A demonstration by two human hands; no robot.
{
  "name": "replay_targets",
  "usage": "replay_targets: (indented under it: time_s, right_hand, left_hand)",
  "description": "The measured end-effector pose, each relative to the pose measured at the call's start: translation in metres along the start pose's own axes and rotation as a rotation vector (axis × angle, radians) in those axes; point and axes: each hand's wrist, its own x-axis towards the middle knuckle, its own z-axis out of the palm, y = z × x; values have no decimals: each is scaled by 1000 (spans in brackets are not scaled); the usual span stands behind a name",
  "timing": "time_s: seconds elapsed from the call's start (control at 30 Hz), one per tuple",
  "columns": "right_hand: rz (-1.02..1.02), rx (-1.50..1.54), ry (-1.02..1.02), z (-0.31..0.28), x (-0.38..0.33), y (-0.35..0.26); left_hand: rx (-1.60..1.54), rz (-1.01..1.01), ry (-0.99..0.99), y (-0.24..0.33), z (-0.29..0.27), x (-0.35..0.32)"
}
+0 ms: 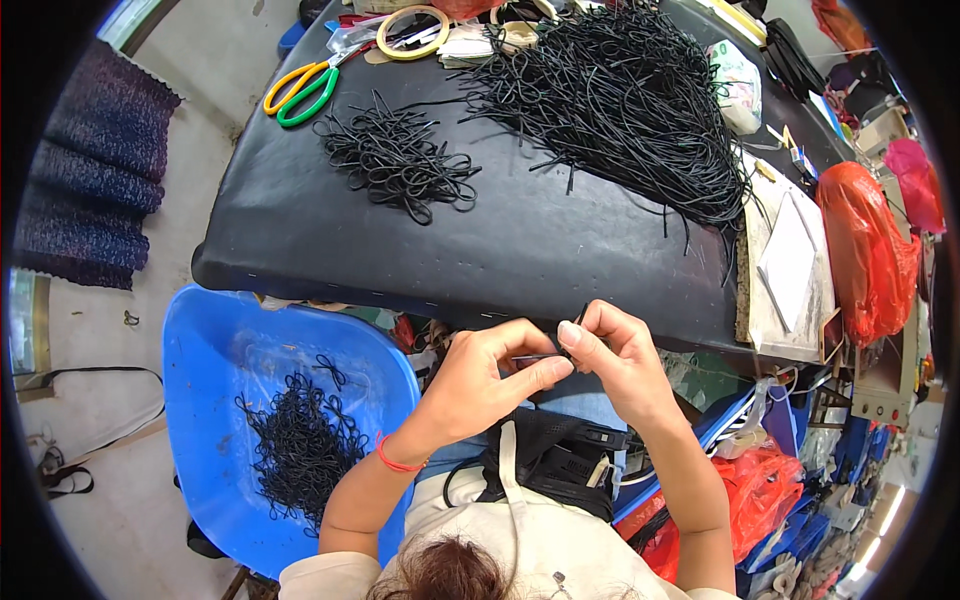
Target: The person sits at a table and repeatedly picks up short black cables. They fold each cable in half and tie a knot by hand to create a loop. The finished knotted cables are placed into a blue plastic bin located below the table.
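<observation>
Both my hands meet just in front of the near edge of the black table (420, 250). My left hand (485, 375) and my right hand (620, 355) pinch one short black cord (535, 357) between their fingertips; most of it is hidden by the fingers. A red band circles my left wrist. On the table lie a big heap of long black cords (620, 100) at the back right and a smaller tangle of looped cords (400, 160) to its left.
A blue plastic chair (220, 360) at my left holds a pile of black looped cords (300, 445). Yellow-and-green scissors (300, 90) and a tape roll (412, 32) lie at the table's far edge. Orange bags (870, 245) and clutter fill the right.
</observation>
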Motion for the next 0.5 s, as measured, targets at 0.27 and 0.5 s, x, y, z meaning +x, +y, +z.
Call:
replay_targets:
  time_s: [0.27,0.5]
  right_hand:
    - [-132,-20,128,4,0,-1]
    - [-123,-176,291,1,10,-2]
  left_hand:
    - [-168,-24,79,-5,17,-7]
    - [291,286,278,-10,33,-7]
